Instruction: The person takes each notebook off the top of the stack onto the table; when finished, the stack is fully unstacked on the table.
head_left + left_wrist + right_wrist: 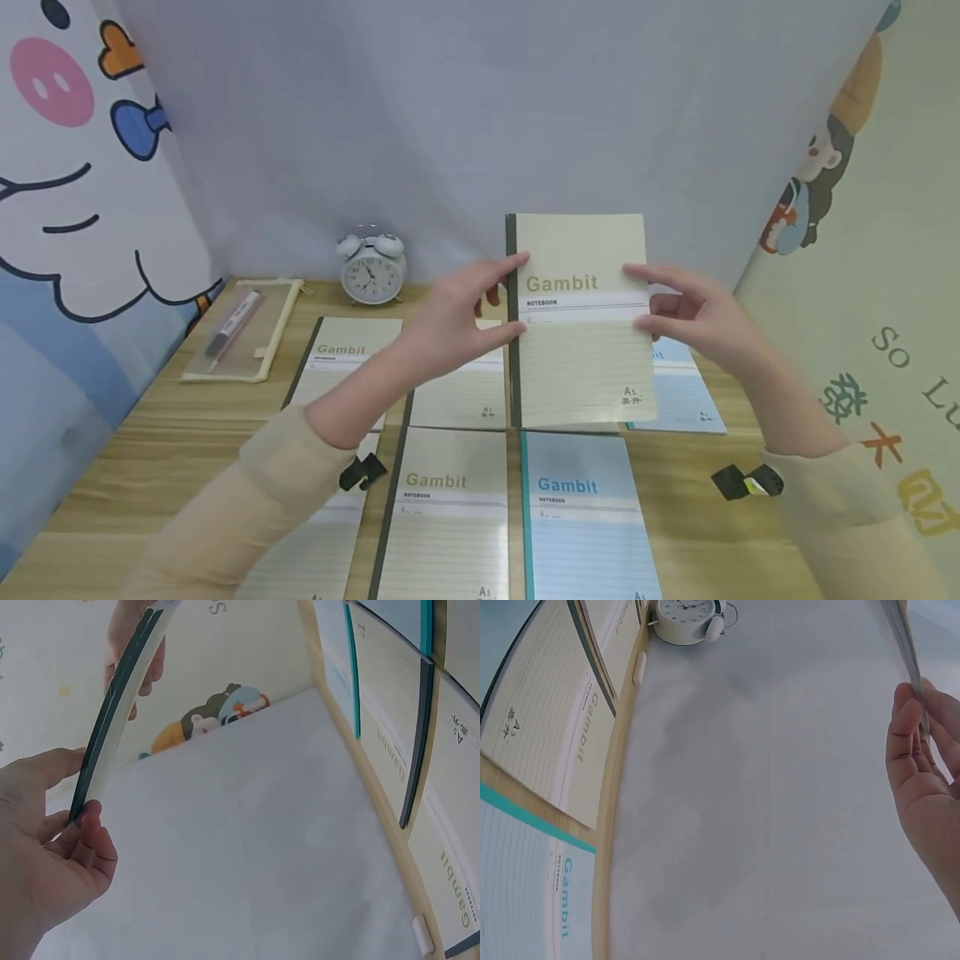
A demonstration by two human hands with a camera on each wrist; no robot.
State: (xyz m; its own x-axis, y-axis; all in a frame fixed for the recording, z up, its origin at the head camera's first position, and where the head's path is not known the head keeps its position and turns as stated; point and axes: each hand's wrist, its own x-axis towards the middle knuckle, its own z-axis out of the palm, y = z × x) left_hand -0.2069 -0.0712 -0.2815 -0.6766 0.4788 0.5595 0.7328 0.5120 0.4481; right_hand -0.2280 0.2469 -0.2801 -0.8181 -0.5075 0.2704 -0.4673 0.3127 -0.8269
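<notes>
Both hands hold a cream Gambit notebook (585, 358) upright above the table, its cover facing the head camera. My left hand (465, 317) pinches the dark spine edge, thumb below and fingers above. Opposite it, my right hand (690, 312) pinches the right edge. The left wrist view shows the dark spine (112, 720) nearly edge-on. Beneath and around lie more Gambit notebooks in two rows: cream ones such as the front middle notebook (453, 525), a blue front notebook (588, 542) with a teal spine, and a blue back notebook (678, 396), partly hidden.
A white twin-bell alarm clock (372, 271) stands at the table's back. Left of it lies a mesh pouch (273, 333) with a marker (234, 321) on or in it. A small white block (640, 667) sits by the back edge. Cloth (480, 117) hangs behind the table.
</notes>
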